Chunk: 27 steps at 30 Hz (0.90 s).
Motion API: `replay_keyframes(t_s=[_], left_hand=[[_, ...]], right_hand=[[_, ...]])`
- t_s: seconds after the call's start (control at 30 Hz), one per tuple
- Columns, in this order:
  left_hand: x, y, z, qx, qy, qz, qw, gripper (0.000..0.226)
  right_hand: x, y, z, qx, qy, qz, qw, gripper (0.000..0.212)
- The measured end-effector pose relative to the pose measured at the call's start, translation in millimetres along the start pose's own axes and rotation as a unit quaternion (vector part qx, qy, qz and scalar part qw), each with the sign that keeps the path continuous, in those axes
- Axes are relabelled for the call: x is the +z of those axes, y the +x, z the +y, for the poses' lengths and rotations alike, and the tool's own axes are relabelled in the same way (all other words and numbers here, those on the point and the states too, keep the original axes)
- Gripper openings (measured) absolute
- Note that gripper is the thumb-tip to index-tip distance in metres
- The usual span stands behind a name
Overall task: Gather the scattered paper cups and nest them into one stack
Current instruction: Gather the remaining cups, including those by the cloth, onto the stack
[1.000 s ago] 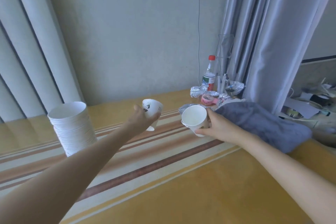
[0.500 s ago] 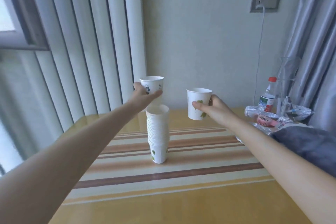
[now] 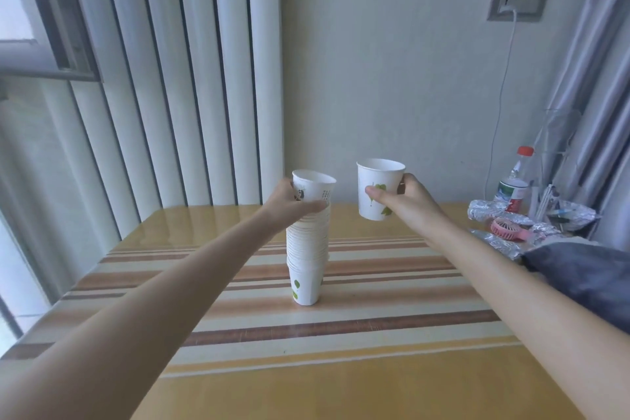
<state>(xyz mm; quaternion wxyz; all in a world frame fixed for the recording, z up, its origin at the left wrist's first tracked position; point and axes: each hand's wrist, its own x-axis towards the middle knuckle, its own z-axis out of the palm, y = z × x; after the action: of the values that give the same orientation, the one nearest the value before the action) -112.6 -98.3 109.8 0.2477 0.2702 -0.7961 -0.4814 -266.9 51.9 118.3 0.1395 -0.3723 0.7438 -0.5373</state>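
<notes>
A tall stack of nested white paper cups (image 3: 308, 259) stands upright on the striped table (image 3: 375, 303). My left hand (image 3: 289, 203) grips a white cup with a dark print (image 3: 313, 186) at the top of the stack; its lower part sits in the stack's mouth, behind my fingers. To the right, my right hand (image 3: 407, 201) holds a second white cup with green leaves (image 3: 378, 187) upright in the air, level with the stack's top and apart from it.
At the table's right end lie crumpled foil (image 3: 494, 211), a pink hand fan (image 3: 509, 228), a red-capped bottle (image 3: 516, 181) and a dark grey cushion (image 3: 586, 274). A cable hangs from a wall socket (image 3: 516, 5). Vertical blinds stand behind the table on the left.
My left hand has lowered its cup from above the stack down onto the stack's top. My right hand with its cup stays beside it. The view has swung left since a second ago.
</notes>
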Motion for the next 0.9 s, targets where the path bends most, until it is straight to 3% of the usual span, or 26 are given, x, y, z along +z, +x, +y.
replay_keyframes(t_s=[0.1, 0.17, 0.2, 0.27, 0.33, 0.37, 0.57, 0.77, 0.9], left_hand=[[1, -9, -9, -0.008, 0.011, -0.023, 1.0, 0.076], [4, -12, -13, -0.01, 0.027, 0.0, 1.0, 0.097], [4, -15, -10, -0.012, 0.039, 0.031, 0.999, 0.095], [4, -15, -9, 0.01, 0.073, 0.086, 0.994, 0.069], [3, -15, -4, 0.031, 0.1, 0.091, 0.99, 0.04], [3, -14, -3, 0.034, 0.103, 0.089, 0.99, 0.038], [-10, -19, -27, -0.001, 0.082, 0.041, 0.996, 0.077], [-32, -58, -95, -0.045, 0.266, -0.046, 0.962, 0.068], [-33, -72, -116, -0.052, 0.291, -0.067, 0.953, 0.061]], right_hand=[[1, -3, 6, 0.003, -0.002, 0.001, 1.0, 0.049], [3, -5, 12, 0.008, -0.003, -0.001, 1.0, 0.05], [3, -6, 14, 0.009, -0.002, -0.001, 1.0, 0.05], [3, -6, 16, 0.012, 0.0, 0.002, 1.0, 0.049], [2, -6, 17, 0.012, 0.003, 0.002, 1.0, 0.048], [2, -5, 16, 0.01, 0.005, 0.002, 1.0, 0.048], [15, 2, -9, -0.04, 0.035, 0.002, 0.999, 0.045], [58, 12, -35, -0.067, 0.073, -0.039, 0.994, 0.048], [81, 13, -31, -0.057, 0.077, -0.051, 0.994, 0.053]])
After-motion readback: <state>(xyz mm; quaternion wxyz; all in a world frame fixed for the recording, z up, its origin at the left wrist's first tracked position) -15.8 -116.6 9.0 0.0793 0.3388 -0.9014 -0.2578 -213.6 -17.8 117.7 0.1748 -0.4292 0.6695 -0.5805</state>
